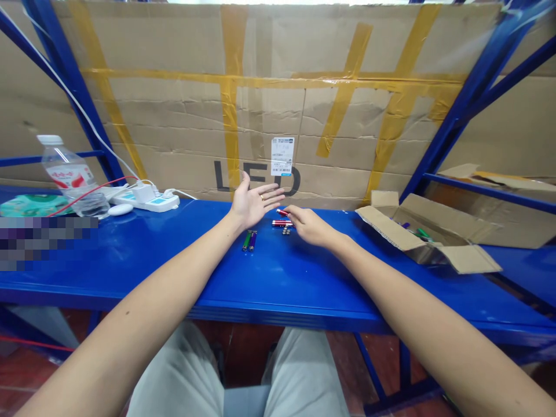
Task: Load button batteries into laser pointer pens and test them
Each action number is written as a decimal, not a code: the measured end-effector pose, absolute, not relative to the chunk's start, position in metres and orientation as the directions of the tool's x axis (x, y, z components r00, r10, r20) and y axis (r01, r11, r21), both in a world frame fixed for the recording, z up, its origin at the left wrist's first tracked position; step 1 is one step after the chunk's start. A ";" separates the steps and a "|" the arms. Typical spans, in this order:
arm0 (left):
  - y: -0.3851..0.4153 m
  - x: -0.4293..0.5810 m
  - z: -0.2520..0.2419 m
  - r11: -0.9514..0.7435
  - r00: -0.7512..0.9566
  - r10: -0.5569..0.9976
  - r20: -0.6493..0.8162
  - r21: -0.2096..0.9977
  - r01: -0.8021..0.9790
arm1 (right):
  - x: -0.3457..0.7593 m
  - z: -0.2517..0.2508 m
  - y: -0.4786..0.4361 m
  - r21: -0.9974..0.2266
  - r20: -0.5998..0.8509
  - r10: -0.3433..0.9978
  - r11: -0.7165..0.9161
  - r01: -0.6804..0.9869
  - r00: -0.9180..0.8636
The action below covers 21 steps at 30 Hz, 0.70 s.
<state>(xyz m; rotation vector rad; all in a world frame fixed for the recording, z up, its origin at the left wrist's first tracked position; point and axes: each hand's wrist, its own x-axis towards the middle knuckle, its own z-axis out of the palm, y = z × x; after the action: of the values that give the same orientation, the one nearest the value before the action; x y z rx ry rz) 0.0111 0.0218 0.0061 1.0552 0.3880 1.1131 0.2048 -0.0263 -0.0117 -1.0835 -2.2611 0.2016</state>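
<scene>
My left hand (pixel 254 201) is held up over the table with its palm showing and fingers stretched out; nothing is in it. In the fingers of my right hand (pixel 309 225) is a small red metal tube (pixel 282 213), pinched near its end. Just below it lies another red tube (pixel 280 223) on the blue table. Beside that sits a little cluster of silver button-like pieces (pixel 285 230), too small to make out well. Nearer to me, a green tube (pixel 247 240) and a purple tube (pixel 252 241) lie side by side below my left hand.
An open cardboard box (pixel 417 226) with small coloured items stands at the right. At the left are a water bottle (pixel 72 176), a white power strip (pixel 150 200) with cables, and a green packet (pixel 35 205). A large taped carton (pixel 182 121) walls off the back.
</scene>
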 end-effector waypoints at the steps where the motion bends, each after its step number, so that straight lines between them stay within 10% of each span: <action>1: 0.022 0.011 0.006 0.054 0.437 0.871 0.225 0.840 -0.539 | 0.205 -0.011 -0.027 -0.393 0.461 0.743 0.662 0.638 -0.486; 21: 0.021 0.011 0.005 0.033 0.408 0.885 0.223 0.844 -0.535 | 0.205 -0.008 -0.031 -0.446 0.447 0.755 0.653 0.612 -0.480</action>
<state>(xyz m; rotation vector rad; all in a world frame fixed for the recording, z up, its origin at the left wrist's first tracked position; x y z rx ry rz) 0.0110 0.0206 0.0053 1.0513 0.4155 1.1417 0.2049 -0.0313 -0.0080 -1.0556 -2.2457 0.2988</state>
